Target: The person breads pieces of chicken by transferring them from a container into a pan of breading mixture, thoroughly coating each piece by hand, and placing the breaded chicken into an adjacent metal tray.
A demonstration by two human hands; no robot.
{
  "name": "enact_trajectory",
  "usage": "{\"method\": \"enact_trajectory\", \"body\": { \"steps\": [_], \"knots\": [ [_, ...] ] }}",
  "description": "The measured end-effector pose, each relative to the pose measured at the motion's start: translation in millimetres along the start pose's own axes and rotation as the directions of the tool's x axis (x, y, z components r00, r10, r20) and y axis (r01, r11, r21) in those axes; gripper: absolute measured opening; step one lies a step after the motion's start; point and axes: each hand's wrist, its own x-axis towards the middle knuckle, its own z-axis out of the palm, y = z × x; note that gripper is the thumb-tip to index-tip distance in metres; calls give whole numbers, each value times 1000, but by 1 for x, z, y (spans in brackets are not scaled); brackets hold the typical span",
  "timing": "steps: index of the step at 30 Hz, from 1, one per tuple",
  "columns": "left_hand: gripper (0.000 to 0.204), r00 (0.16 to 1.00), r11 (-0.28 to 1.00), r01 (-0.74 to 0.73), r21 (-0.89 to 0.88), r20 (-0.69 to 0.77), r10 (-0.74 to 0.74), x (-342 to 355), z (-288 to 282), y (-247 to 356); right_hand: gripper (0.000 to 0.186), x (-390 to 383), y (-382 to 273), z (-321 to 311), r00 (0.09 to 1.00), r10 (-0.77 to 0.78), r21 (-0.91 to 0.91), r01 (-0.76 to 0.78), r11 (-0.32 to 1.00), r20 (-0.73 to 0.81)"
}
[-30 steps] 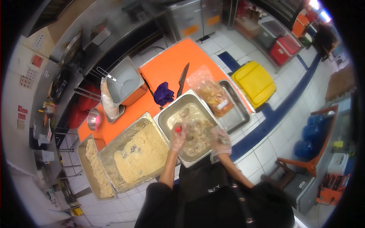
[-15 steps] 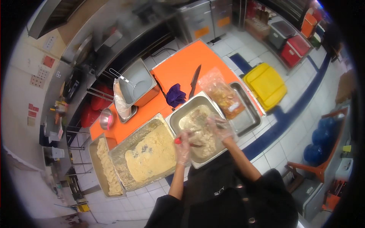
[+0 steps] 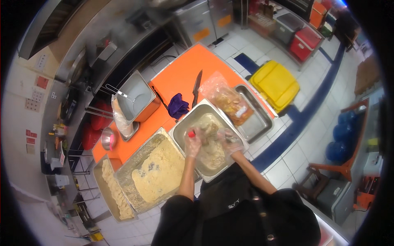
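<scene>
My left hand [image 3: 193,144] is curled round a red handle [image 3: 191,133] over the pan [image 3: 202,110] of pale mix [image 3: 214,160]; whether my right [image 3: 230,142] pinches anything I can't tell, and slick gloves [image 3: 191,152] could drop the handle in.

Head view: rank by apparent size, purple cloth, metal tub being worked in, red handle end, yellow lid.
Largest to smallest, as seen:
1. Metal tub
2. Yellow lid
3. Purple cloth
4. Red handle end
</scene>
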Motion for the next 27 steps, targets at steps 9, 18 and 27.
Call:
{"method": "enact_trajectory", "body": {
  "steps": [9, 18, 27],
  "knots": [
    [35, 980, 952, 150, -267, -86, -178, -89, -3, 20, 25, 11, 32, 35, 877, -462, 277, 414, 867, 134],
    [32, 983, 967, -40, -251, -183, -7, -71, -32, 66, 30, 14, -43, -72, 919, -121, 120, 81, 989, 376],
    [49, 984, 957, 82, -279, -133, -123, 32, -19, 13, 35, -7, -43, -51, 968, 198, -181, -170, 969, 153]
  ]
}}
